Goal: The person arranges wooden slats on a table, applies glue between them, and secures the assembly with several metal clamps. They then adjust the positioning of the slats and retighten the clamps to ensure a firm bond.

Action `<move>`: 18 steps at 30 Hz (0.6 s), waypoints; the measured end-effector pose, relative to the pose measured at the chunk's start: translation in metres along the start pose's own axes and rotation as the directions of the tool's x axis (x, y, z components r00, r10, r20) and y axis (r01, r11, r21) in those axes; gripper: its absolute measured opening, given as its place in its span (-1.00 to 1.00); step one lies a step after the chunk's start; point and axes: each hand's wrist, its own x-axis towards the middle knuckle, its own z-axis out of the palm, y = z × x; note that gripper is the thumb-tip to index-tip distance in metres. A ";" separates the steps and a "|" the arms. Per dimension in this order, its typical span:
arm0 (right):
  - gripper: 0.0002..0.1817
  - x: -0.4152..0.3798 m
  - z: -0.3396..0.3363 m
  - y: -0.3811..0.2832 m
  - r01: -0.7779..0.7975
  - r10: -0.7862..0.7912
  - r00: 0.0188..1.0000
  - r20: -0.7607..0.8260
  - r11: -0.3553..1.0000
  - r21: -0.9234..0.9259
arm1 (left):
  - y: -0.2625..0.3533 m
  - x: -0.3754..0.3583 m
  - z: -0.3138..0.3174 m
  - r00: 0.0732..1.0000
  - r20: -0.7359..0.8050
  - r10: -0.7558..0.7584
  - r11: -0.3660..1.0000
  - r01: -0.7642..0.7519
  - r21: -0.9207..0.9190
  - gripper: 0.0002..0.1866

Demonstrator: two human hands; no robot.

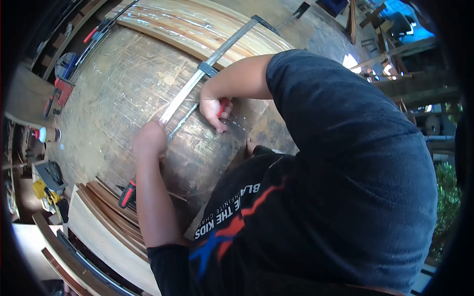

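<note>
A bar clamp [183, 96] stretches diagonally over the workbench, its fixed jaw [256, 20] lying over the glued boards. My left hand [150, 140] is closed around the lower end of the metal bar. Fingers of my right hand [213, 112] curl around a red handle [223, 106], just beside the clamp's sliding jaw [207, 69]. A thin rod [183, 121] with whitish smears runs between my two hands. Wooden boards [168, 25] streaked with white glue lie side by side at the far edge of the bench.
Wood strips [106, 217] are stacked at the lower left, with a red-and-black clamp handle [127, 194] by them. More clamps [62, 93] rest along the left side. A glue bottle [45, 134] and a yellow tool [44, 191] stand at the left. The scratched workbench [113, 103] spans the middle.
</note>
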 end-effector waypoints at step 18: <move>-0.73 0.006 0.084 0.004 -0.126 -0.180 0.336 -0.925 0.964 -0.233 | -0.002 0.001 0.008 1.000 -0.006 0.030 0.997 -0.029 0.067 -0.57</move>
